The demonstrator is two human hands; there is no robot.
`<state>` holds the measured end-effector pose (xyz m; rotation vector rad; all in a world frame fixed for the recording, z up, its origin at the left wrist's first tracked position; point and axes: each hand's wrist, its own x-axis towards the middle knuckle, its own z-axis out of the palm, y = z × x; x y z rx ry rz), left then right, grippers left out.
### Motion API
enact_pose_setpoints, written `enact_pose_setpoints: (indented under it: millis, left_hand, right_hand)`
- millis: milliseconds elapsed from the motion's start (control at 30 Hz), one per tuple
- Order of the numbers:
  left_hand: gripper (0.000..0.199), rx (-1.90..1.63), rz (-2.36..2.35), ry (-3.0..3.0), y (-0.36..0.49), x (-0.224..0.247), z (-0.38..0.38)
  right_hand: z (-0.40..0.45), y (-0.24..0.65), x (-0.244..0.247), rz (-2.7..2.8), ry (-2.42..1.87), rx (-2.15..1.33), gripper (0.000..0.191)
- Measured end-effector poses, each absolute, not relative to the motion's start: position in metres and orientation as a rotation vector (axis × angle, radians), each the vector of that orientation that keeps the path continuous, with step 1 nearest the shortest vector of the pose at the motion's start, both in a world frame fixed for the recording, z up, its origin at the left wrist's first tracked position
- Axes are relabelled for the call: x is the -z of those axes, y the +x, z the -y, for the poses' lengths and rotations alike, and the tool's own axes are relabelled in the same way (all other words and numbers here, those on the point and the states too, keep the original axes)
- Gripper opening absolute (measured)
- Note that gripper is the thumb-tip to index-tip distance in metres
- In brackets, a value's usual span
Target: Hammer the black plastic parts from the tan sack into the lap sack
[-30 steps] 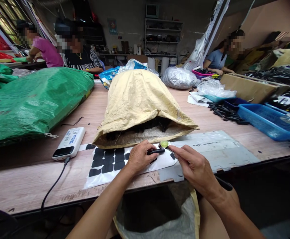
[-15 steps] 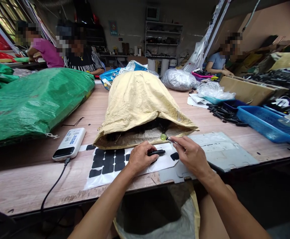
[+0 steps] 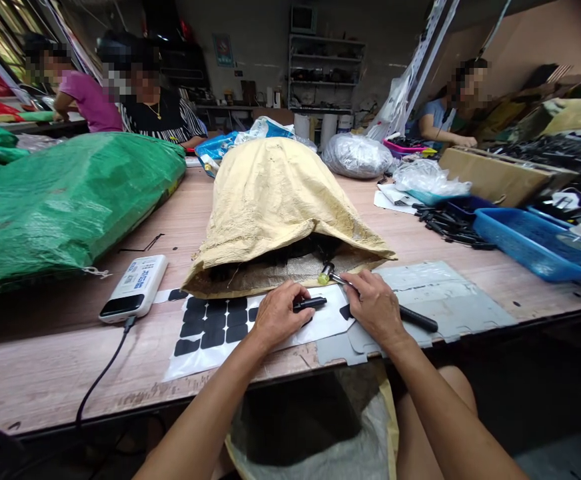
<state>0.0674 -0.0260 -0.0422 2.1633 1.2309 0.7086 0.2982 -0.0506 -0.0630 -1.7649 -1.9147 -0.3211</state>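
Note:
My left hand (image 3: 281, 315) rests at the right part of a white sheet with black stickers (image 3: 215, 323), its fingers closed on a small black plastic part (image 3: 311, 304) whose end sticks out to the right. A small hammer (image 3: 419, 319) is gripped by my right hand (image 3: 374, 308). Its head, with a yellowish see-through face, points away from me at the sack's mouth, and its black handle passes out behind my hand over a grey board (image 3: 450, 300). Just ahead of both hands lies a yellow woven sack (image 3: 275, 193), open toward me, with dark contents inside.
A green sack (image 3: 70, 200) and a white power bank (image 3: 134, 287) with a black cable lie to the left. On the right are a blue basket (image 3: 535, 250) and loose black parts (image 3: 450, 223). A second open sack (image 3: 370, 433) hangs below the table edge. Several people sit farther back.
My right hand has turned the hammer, so its head tips downward and the black handle now shows behind. The left hand keeps hold of the black part. The view has shifted slightly.

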Motion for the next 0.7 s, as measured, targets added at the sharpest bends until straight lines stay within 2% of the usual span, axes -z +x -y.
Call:
enact_pose_setpoints:
  millis: [233,367,433,533,700]
  left_hand:
    - [0.015,-0.706,-1.141,2.096,0.061,0.025,0.037]
    - [0.012,-0.430,-0.912,2.062,0.058,-0.007,0.083]
    - [0.015,-0.203,-0.723,2.039,0.059,-0.007,0.110]
    - [0.020,0.085,-0.615,2.006,0.063,0.028,0.137]
    - [0.042,0.243,-1.212,1.868,0.063,0.132,0.142]
  right_hand:
    - [0.050,0.298,0.063,1.903,-1.764,0.291,0.026]
    - [0.051,0.297,0.061,1.898,-1.760,0.287,0.026]
    - [0.051,0.297,0.061,1.898,-1.760,0.279,0.026]
    - [0.052,0.297,0.061,1.891,-1.754,0.275,0.026]
    - [0.052,0.296,0.061,1.885,-1.759,0.288,0.025]
